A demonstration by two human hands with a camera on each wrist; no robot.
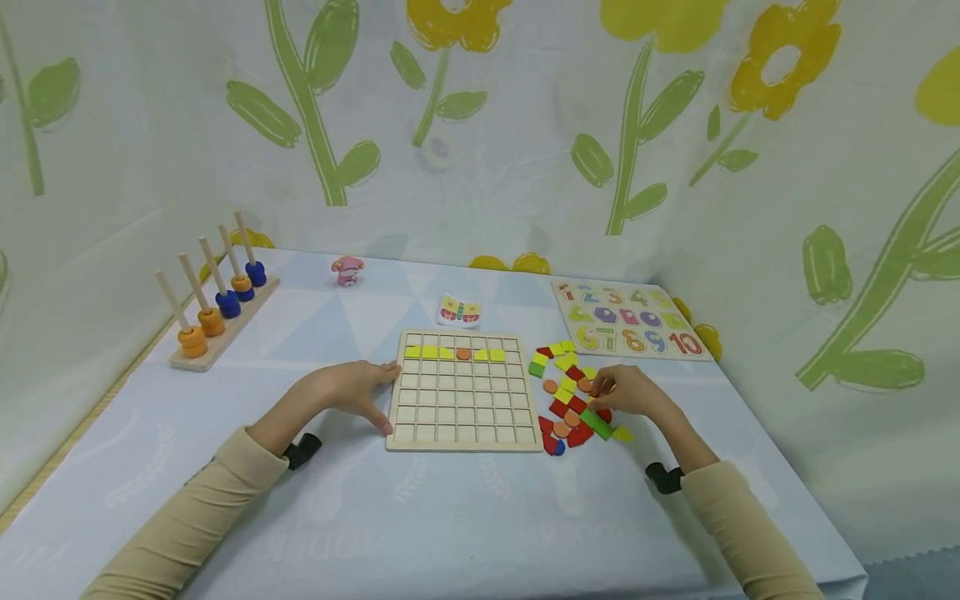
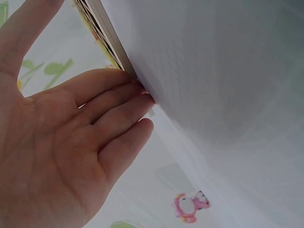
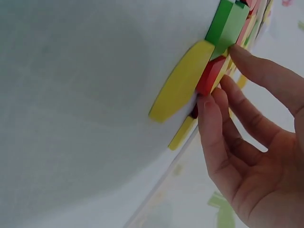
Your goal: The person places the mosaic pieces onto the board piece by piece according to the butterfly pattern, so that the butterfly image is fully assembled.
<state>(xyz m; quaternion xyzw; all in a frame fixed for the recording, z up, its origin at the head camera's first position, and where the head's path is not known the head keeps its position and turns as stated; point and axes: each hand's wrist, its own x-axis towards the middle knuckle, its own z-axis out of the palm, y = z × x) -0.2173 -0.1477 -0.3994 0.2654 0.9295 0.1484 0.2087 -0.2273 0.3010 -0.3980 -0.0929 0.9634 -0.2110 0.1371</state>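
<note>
In the head view, my left hand [image 1: 352, 390] touches the left side of a wooden grid board [image 1: 457, 408], thumb near its front corner. The left wrist view shows these fingers [image 2: 118, 116] straight against the board's edge. Yellow pieces and an orange disc [image 1: 464, 354] lie along one row of the grid. My right hand [image 1: 628, 390] reaches into flat coloured pieces beside the board, thumb and fingers bent around a yellow piece [image 3: 220, 76], mostly hidden. A red piece [image 3: 207, 78] lies right under the fingertips, beside a green piece [image 3: 227, 26] and a yellow pointed piece [image 3: 183, 80].
A picture card [image 1: 460, 310] with a butterfly pattern lies behind the board. A number puzzle board [image 1: 630, 321] is at the back right, and a pink figurine [image 1: 347, 270] at the back. On the left stands a peg stand [image 1: 225, 329] with blue and orange beads.
</note>
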